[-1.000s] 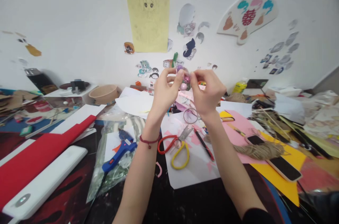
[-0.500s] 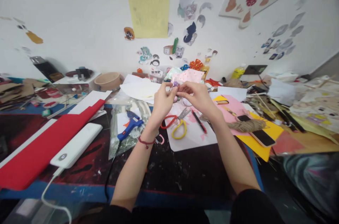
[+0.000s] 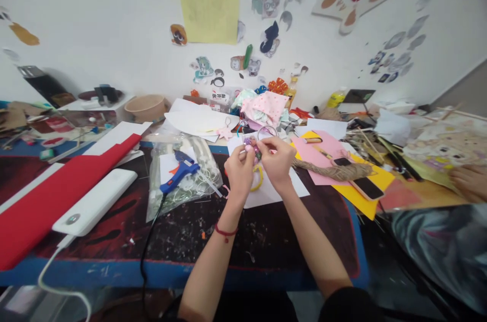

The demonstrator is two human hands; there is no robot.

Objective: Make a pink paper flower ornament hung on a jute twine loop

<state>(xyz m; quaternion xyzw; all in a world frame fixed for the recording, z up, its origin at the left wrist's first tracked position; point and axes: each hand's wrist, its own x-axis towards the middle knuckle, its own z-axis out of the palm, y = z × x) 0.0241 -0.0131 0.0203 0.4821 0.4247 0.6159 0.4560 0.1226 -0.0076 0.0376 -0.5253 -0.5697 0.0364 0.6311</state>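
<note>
My left hand and my right hand meet over the white paper, fingers pinched. Between them is a small string of purple and pink beads, partly hidden by the fingertips. A thin round ring shows just above my right hand; whether it is joined to the beads, I cannot tell. Below the hands, the yellow handle of the scissors lies on the paper, the rest covered by my left hand. A pink star-shaped charm lies beyond my left hand.
To the left are a blue glue gun on a plastic bag, a white power bank and red sheet. To the right lie a twine bundle and phone. Another person's hand rests far right.
Both hands have come lower and nearer, the beads still between them. The view has shifted slightly, the hands now cover most of the scissors, and another person's hand has appeared at the right.
</note>
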